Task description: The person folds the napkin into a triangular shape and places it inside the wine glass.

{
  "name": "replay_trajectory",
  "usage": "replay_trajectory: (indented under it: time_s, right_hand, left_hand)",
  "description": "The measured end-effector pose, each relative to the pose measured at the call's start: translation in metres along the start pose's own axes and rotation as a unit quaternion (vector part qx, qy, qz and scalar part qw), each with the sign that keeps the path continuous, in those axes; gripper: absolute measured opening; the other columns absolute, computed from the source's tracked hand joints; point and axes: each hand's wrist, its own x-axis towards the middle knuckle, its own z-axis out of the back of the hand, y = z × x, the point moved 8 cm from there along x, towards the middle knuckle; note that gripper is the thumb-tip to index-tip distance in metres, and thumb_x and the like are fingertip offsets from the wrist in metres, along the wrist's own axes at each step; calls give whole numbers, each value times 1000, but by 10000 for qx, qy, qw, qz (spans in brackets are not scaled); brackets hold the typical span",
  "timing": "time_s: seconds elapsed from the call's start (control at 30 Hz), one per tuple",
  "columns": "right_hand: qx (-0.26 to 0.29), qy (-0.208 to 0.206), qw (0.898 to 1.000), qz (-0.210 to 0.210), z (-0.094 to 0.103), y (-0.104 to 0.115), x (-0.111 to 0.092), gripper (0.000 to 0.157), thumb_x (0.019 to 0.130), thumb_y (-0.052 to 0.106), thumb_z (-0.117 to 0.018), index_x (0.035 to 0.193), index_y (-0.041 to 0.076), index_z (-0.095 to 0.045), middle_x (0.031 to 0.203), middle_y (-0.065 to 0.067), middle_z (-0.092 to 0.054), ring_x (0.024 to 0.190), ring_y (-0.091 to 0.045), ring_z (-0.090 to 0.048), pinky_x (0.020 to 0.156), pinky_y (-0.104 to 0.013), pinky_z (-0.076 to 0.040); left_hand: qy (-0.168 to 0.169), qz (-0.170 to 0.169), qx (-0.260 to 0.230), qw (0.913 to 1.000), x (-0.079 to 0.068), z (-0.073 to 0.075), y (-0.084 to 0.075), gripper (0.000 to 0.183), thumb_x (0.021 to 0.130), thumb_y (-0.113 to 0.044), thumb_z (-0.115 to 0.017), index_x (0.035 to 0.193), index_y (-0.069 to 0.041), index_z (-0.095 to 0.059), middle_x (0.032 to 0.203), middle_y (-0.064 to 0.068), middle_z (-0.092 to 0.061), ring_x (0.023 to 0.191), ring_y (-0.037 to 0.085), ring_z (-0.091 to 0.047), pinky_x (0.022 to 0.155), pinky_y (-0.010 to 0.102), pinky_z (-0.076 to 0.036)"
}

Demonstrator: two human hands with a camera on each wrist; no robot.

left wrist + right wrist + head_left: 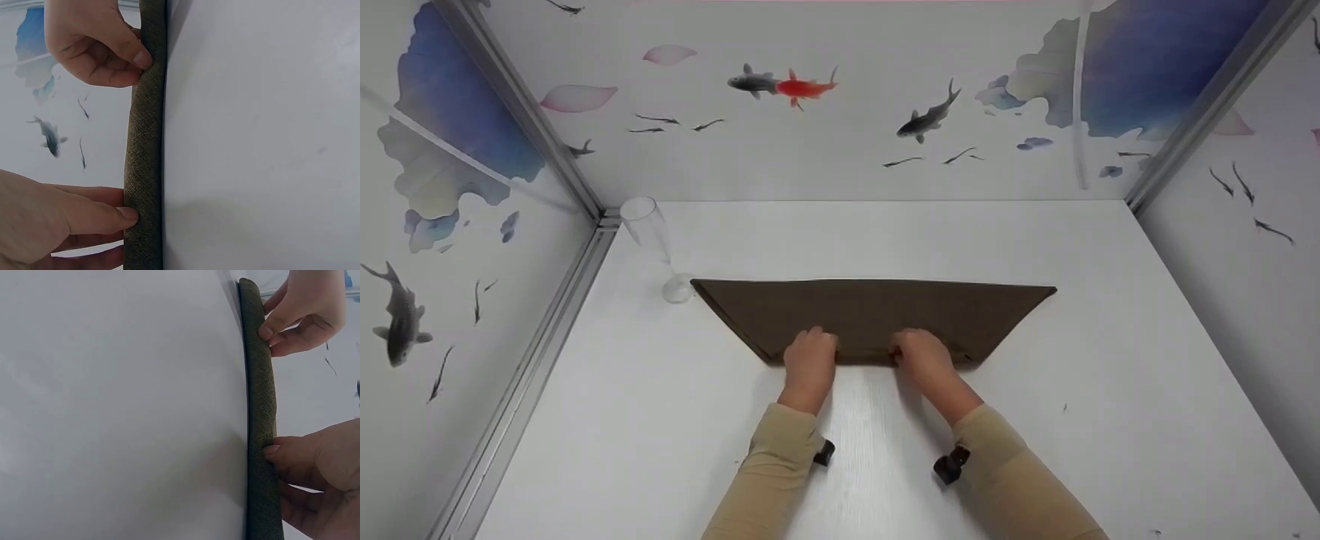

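Observation:
A brown woven cloth (870,307) lies on the white table in a long trapezoid, its wide side at the back. Its near edge looks like a thick rounded roll (147,152) in the left wrist view. My left hand (811,360) pinches this edge left of the middle, thumb on the near face and fingers behind. Farther right along the same edge, my right hand (926,360) pinches it too. The right wrist view shows both thumbs against the roll (261,394), with the fingertips partly hidden behind it.
A tall clear glass flute (649,232) stands at the back left, its base close to the cloth's far left corner. White panels (840,165) printed with fish and leaves enclose the table at the back and sides. Each sleeve carries a small black wrist camera (951,465).

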Motion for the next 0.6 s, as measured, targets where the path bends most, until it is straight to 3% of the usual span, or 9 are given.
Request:
replay_trajectory:
  time_s: [0.13,0.37,0.6]
  right_hand:
    - [84,-78,9999,13,0,-2,-2,12,85,-4,-69,92,4,-74,92,-7,-68,91,-26,-65,79,-39,-54]
    - [56,145,9999,-62,-1,-11,-5,6,87,7,-73,93,8,-75,90,-4,-65,88,-24,-64,76,-37,-53]
    - [175,297,9994,-62,2,-22,-9,8,86,11,-75,93,7,-73,86,-3,-63,84,-21,-61,75,-38,-52]
  left_hand:
    - [68,-52,3,10000,0,-1,-1,20,86,4,-70,74,-12,-74,77,6,-61,74,24,-60,58,36,-53]
    - [350,-93,-201,9991,-2,-6,1,16,86,1,-71,92,-11,-78,87,7,-65,82,25,-64,65,35,-55]
    - [470,-240,-124,9985,-2,-9,4,21,86,4,-70,98,-12,-76,92,8,-66,86,26,-64,69,37,-55]
